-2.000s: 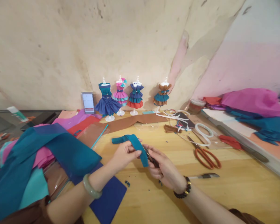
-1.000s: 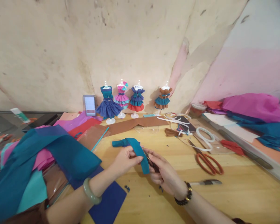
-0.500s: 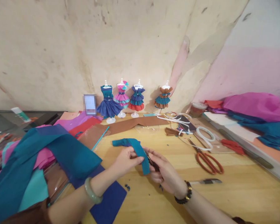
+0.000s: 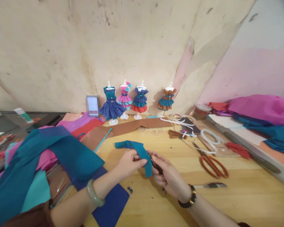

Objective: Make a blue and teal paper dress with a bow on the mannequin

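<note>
A narrow teal strip (image 4: 142, 151) with some dark blue beneath it is pinched between the thumb and fingers of my left hand (image 4: 130, 163). Its far end points left over the table and its near end hangs down between my hands. My right hand (image 4: 167, 171) is closed around a small dark tool (image 4: 157, 166), whose tip meets the strip's right edge; the blades are mostly hidden. Small dark blue scraps (image 4: 130, 190) lie on the wood below my left hand.
Four small dress forms, one in a blue dress (image 4: 111, 107), stand by the wall. Orange-handled scissors (image 4: 214, 165) and a knife (image 4: 211, 185) lie right, near white tape (image 4: 209, 137). Teal sheets (image 4: 75, 154) and a dark blue sheet (image 4: 112, 201) cover the left. A phone (image 4: 92, 106) stands behind.
The whole view has shifted slightly, so things sit a little further right. My hands hold the strip and the tool almost as before.
</note>
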Available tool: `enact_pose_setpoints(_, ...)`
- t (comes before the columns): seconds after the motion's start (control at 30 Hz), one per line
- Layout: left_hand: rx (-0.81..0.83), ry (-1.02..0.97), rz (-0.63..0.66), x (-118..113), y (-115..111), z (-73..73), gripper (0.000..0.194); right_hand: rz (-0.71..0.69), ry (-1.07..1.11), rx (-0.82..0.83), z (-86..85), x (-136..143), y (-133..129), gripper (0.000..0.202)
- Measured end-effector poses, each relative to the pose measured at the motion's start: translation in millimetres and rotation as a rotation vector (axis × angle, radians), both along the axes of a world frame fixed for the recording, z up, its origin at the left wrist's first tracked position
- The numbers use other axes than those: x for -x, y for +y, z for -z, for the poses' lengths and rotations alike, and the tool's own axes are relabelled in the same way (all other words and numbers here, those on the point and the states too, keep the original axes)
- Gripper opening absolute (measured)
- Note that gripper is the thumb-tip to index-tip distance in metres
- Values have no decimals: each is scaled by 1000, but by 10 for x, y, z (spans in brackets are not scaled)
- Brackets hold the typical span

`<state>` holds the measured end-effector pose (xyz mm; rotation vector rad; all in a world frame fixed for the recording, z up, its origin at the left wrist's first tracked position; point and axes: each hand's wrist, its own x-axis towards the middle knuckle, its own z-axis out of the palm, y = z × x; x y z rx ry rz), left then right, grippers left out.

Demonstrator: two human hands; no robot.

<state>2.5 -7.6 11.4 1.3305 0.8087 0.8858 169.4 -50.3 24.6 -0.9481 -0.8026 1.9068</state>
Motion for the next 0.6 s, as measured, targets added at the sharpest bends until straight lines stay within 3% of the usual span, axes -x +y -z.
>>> enact_pose_setpoints(0.2,2,-20,11,40,-13,-88,48,-6,-5,1,-37,-3,-8,54)
enact_pose_setpoints(0.37,73,-53,-98,23,2,-52,50,-26,16,9,-51,3,-23,54)
enact_pose_setpoints(0.6,21,1,-84,31,3,-61,43,-47,61,23,-54,5,-35,48)
